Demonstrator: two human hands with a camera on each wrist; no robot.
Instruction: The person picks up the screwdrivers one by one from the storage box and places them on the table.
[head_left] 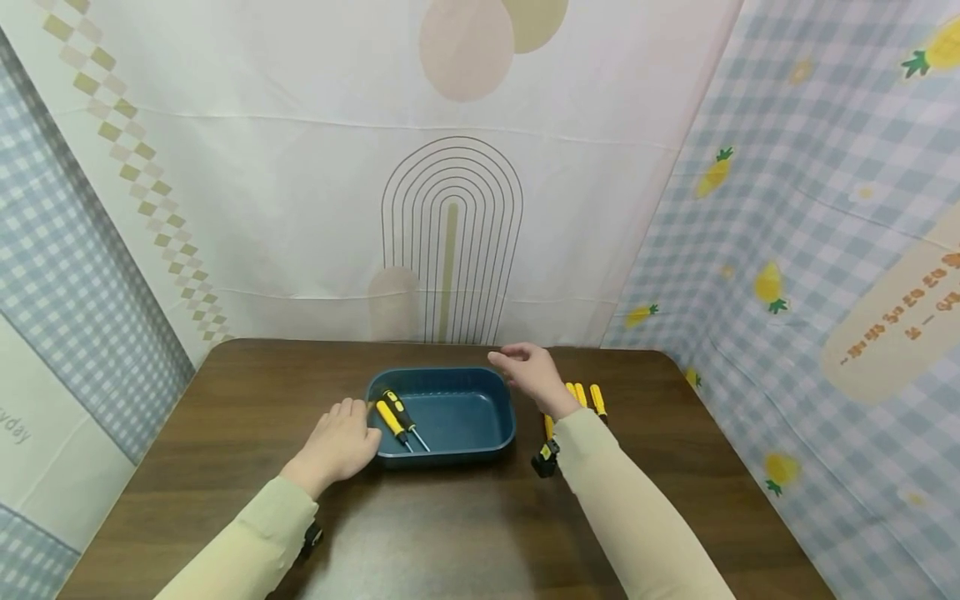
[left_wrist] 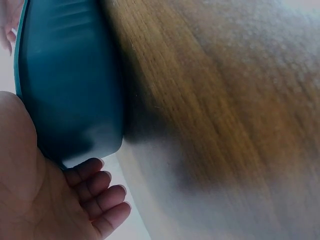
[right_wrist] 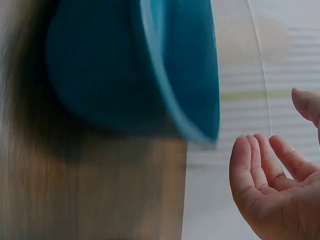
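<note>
A dark blue rectangular basin [head_left: 457, 454] sits on the table, and two screwdrivers with yellow-and-black handles lie inside its left end. One, the front screwdriver [head_left: 389, 417], has a mostly yellow handle; the other screwdriver [head_left: 399, 407] shows more black. My left hand [head_left: 341, 437] is at the basin's left end, its loosely bent fingers right by the end wall [left_wrist: 75, 120] in the left wrist view. Above the far right corner of the basin is my right hand [head_left: 528, 372]. Its fingers curve gently with the thumb apart, and nothing is between them in the right wrist view.
Several yellow-handled tools [head_left: 597, 400] lie right of the basin, partly hidden behind my right wrist and sleeve. The brown wooden table [head_left: 435, 533] ends at a patterned cloth backdrop [head_left: 315, 208]. A checked cloth [head_left: 810, 250] hangs along the right side.
</note>
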